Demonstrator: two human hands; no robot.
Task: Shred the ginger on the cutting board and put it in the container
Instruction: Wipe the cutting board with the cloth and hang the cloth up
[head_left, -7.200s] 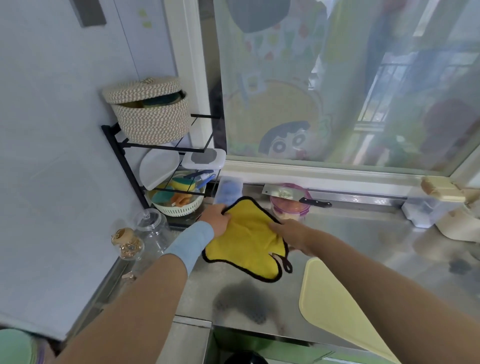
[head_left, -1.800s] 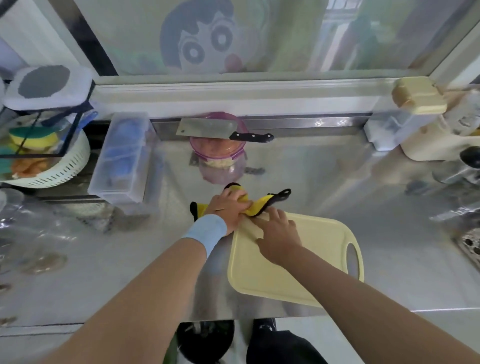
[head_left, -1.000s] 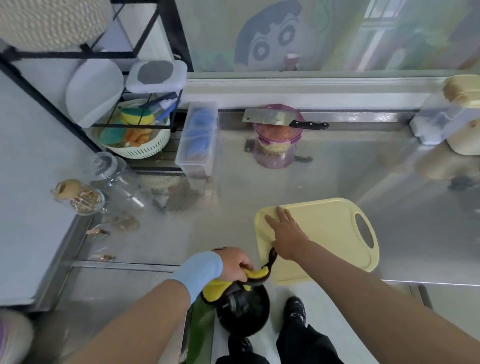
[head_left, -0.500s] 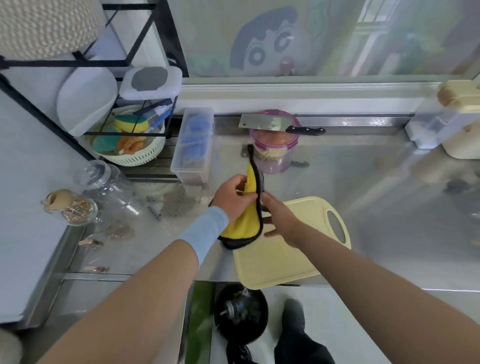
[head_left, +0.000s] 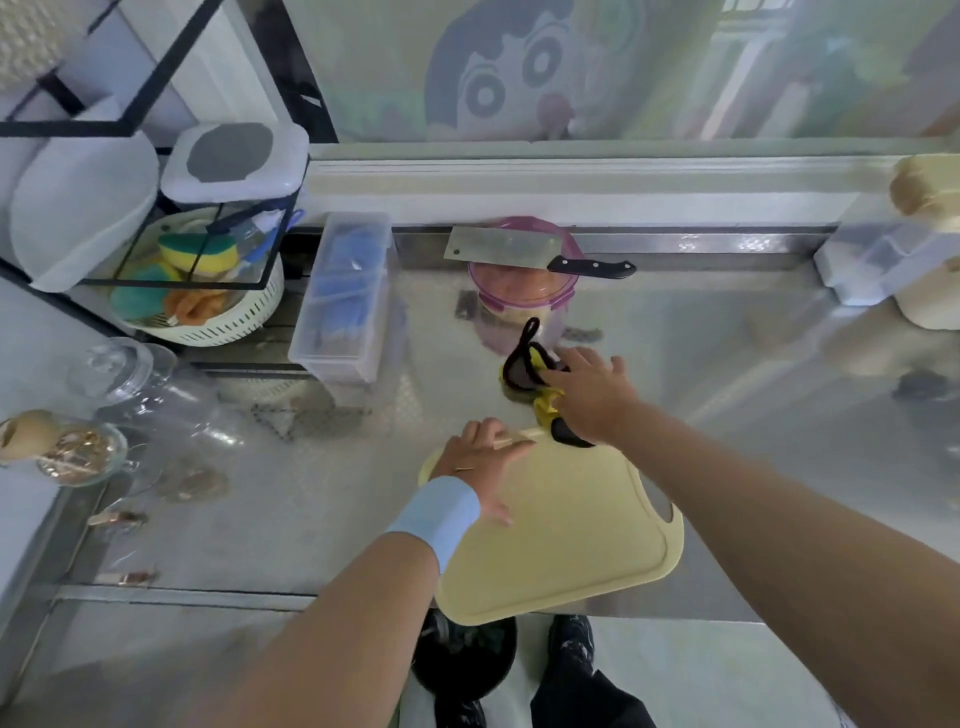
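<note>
The pale yellow cutting board (head_left: 571, 525) lies bare at the front edge of the steel counter; no ginger shows on it. My left hand (head_left: 478, 462), with a blue wristband, rests flat on the board's far left corner, fingers reaching its far edge. My right hand (head_left: 592, 395) holds a bunched yellow cloth with black trim (head_left: 524, 369) just beyond the board's far edge. Behind the cloth stands a round clear container with a pink rim (head_left: 519, 299). A cleaver (head_left: 498, 249) lies across its top, black handle pointing right.
A clear lidded box (head_left: 343, 296) stands left of the container, beside a black rack with a white basket of sponges (head_left: 208, 317). Glass jars (head_left: 124, 374) sit at the left. White and cream containers (head_left: 893, 260) line the back right. A dark bin (head_left: 462, 654) sits below the counter edge.
The yellow cloth passed from my left hand to my right, which moved it down beyond the board. My left hand dropped onto the board's far left corner.
</note>
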